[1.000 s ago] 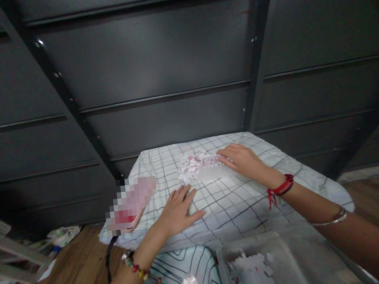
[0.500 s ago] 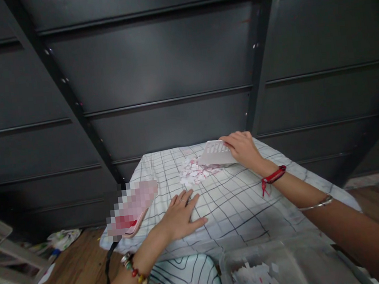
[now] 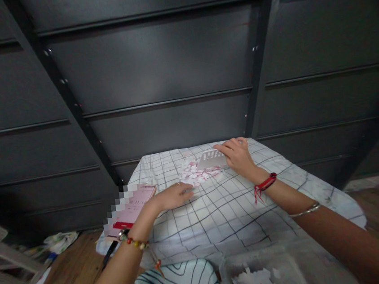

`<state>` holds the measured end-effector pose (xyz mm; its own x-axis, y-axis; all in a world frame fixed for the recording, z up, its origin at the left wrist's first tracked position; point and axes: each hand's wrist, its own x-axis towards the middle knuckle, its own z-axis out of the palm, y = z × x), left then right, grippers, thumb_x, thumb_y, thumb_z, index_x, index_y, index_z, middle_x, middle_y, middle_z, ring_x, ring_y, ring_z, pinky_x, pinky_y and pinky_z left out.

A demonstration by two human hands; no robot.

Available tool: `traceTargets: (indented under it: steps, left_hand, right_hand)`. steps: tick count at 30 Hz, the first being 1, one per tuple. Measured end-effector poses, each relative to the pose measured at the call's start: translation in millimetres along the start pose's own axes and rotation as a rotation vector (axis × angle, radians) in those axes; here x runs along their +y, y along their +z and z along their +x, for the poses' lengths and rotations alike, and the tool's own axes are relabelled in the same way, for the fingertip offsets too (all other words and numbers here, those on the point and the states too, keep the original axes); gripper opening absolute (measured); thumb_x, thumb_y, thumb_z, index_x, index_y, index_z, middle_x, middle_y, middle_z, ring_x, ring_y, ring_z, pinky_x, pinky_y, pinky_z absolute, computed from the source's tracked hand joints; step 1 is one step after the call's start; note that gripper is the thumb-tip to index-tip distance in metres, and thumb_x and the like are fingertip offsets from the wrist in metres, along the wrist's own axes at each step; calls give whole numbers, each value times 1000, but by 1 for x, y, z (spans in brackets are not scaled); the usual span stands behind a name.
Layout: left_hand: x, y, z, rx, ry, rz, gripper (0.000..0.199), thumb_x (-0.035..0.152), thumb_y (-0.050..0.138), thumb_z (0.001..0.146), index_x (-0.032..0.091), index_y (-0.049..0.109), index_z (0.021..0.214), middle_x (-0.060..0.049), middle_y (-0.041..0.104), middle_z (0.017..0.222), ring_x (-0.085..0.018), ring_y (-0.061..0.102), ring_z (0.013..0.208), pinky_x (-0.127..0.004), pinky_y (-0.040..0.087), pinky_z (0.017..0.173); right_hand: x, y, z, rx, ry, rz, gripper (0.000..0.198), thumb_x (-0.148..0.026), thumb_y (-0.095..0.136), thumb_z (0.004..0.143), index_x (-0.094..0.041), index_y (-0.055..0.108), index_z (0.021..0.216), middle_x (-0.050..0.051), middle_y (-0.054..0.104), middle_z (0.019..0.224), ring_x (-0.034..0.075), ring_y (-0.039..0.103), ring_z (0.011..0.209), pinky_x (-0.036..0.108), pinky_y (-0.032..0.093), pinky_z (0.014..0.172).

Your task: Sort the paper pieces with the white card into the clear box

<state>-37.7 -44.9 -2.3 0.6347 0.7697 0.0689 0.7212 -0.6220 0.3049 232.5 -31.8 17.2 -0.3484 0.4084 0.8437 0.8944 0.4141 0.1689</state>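
My right hand [image 3: 239, 157] grips the edge of a white plastic tray with rows of small cells [image 3: 211, 159], held tilted over the table's far side. Below and left of the tray lies a heap of small white and pinkish paper scraps [image 3: 193, 173]. My left hand [image 3: 175, 195] is beside the near left edge of the heap, turned on its side with the fingers extended and nothing seen in it. Its fingertips are close to the scraps; I cannot tell whether they touch.
A grid-patterned cloth [image 3: 224, 219] covers the table. A phone [image 3: 132, 209], partly blurred out, lies at the left. In front stand a clear plastic bin [image 3: 289, 258] with paper pieces and a striped light-blue surface [image 3: 173, 279]. A dark panelled wall [image 3: 160, 59] rises behind.
My left hand has lifted from lying flat on the cloth and turned sideways, closer to the scraps. My right hand has lowered the tray a little and shifted slightly left.
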Motion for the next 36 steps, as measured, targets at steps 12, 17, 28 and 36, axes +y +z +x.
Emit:
traceTargets:
  steps: [12,17,28,36]
  left_hand:
    - [-30,35,31,403,-408,183,43,17,40,86,10,45,128,-17,52,125,-27,50,114,-39,42,93]
    - [-28,39,30,383,-393,214,42,22,41,88,10,44,128,-19,51,125,-29,49,114,-42,40,93]
    - [-25,36,31,393,-364,215,40,26,40,91,10,45,127,-17,52,124,-26,48,115,-38,39,95]
    - [-27,36,32,410,-297,182,37,25,39,90,12,48,124,-14,53,124,-25,47,118,-38,38,97]
  right_hand:
    - [-32,33,-13,129,66,7,42,-4,42,74,-26,64,102,5,58,81,21,44,83,41,27,83]
    - [-27,31,-15,132,99,-11,43,-4,40,75,-28,64,103,5,58,80,21,43,82,42,27,82]
    - [-18,26,-20,117,95,-33,37,-6,43,75,-23,65,99,5,58,79,21,44,82,40,25,81]
    - [-19,24,-19,83,38,-13,39,-5,44,72,-26,65,98,4,58,78,20,45,80,40,26,82]
